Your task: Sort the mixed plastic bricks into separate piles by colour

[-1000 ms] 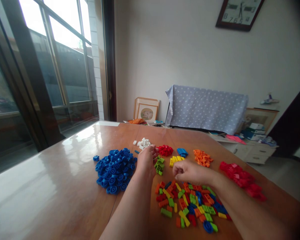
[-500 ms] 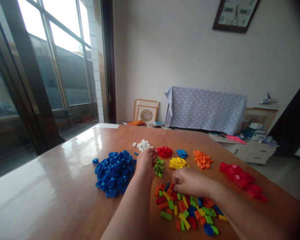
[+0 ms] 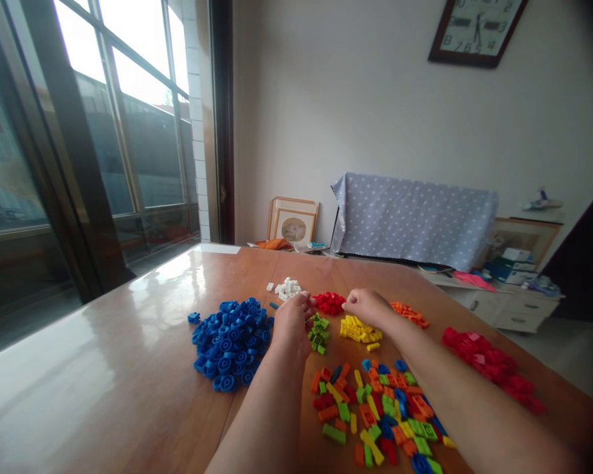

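My left hand hovers at the left edge of a small pile of green bricks, its fingers curled together; anything in them is hidden. Beyond it lies a heap of white bricks. My right hand is closed in a pinch at the right side of the red brick pile, and what it may hold is too small to make out. Just below that hand are yellow bricks. Nearer to me spreads a mixed scatter of toy bricks in orange, green, blue, red and yellow.
A large heap of blue round bricks sits left of my left arm. Orange bricks are partly behind my right forearm, and pinkish-red pieces lie along the right side of the brown table.
My right hand has gone from the mixed bricks forward to the red pile, uncovering the scatter's upper part. My left hand stays near the green pile. The view has shifted slightly.
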The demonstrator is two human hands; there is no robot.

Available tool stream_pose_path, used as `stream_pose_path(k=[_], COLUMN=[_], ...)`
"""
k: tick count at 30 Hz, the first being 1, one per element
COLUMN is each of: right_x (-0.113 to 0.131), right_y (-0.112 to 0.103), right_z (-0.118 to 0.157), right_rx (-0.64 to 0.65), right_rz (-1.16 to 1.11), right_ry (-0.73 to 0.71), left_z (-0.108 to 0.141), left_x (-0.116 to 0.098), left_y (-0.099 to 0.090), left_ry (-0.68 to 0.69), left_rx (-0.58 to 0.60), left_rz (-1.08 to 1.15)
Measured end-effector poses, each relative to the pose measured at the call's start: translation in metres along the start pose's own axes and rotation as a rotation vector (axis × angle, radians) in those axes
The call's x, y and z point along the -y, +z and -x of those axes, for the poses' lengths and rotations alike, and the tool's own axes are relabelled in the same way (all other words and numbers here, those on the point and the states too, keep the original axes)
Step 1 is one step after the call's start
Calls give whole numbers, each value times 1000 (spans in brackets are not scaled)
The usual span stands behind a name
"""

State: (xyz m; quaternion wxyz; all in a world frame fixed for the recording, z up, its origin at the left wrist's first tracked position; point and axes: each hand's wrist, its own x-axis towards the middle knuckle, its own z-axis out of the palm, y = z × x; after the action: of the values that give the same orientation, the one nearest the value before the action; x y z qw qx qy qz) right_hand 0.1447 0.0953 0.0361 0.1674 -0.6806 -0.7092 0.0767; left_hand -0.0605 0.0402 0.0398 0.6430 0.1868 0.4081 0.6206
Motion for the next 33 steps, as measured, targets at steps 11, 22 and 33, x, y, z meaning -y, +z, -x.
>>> stream_pose_path(k=[11,22,33], right_x=[12,0,23], right_y=[8,-7,-29], right_z=[-35,27,119], right_rx=[-9,57,517], right_rz=[-24,-143,-132], right_ry=[98,-60,-283], left_z=[3,-1,-5], left_x=[-2,1,3], left_y=[1,1,0], left_ry=[-2,-9,-4], left_rx=[-4,13,11], left_rz=[-2,-3,-24])
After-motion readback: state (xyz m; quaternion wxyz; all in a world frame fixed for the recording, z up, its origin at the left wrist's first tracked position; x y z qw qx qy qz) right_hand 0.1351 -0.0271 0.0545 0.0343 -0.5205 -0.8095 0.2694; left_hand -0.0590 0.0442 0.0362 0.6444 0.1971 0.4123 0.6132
